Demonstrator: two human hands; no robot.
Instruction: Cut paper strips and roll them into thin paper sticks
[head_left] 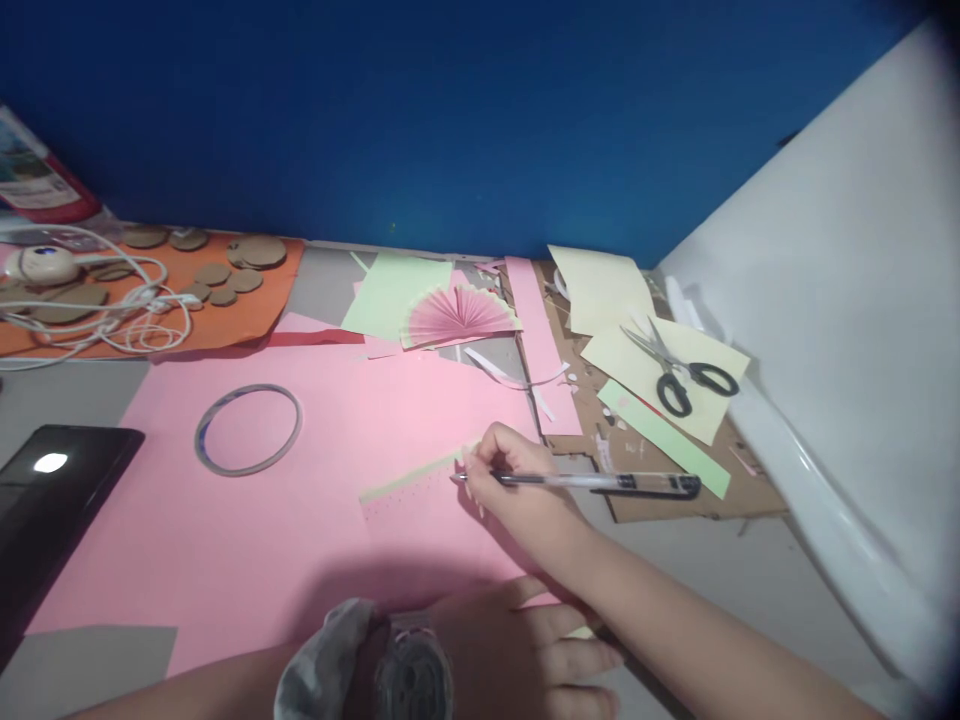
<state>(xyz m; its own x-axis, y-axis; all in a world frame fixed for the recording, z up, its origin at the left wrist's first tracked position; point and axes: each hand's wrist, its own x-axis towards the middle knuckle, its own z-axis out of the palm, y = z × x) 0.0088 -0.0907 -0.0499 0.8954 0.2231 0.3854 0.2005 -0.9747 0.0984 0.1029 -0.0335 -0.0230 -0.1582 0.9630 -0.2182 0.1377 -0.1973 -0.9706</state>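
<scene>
My right hand [525, 480] pinches a black-capped clear pen [577, 481], its tip to the left over a pink piece of paper [405, 510]. A pale green strip [409, 478] runs along that piece's upper edge, with a row of small dots below it. My left hand [517, 645], with a watch [415, 672] and a grey cloth band [326, 660] at its wrist, lies flat near the bottom, fingers spread to the right. Beneath everything is a large pink sheet [247, 550]. Behind my right hand sits a pleated pink fan with a green edge [461, 318].
A grey ring [201, 440] lies on the sheet, left of the hands. Scissors [679, 375] rest on pale yellow paper [701, 415] at right. A black phone [67, 500], white cables [142, 300] and cardboard discs [259, 251] are at left. A blue wall [450, 120] stands behind.
</scene>
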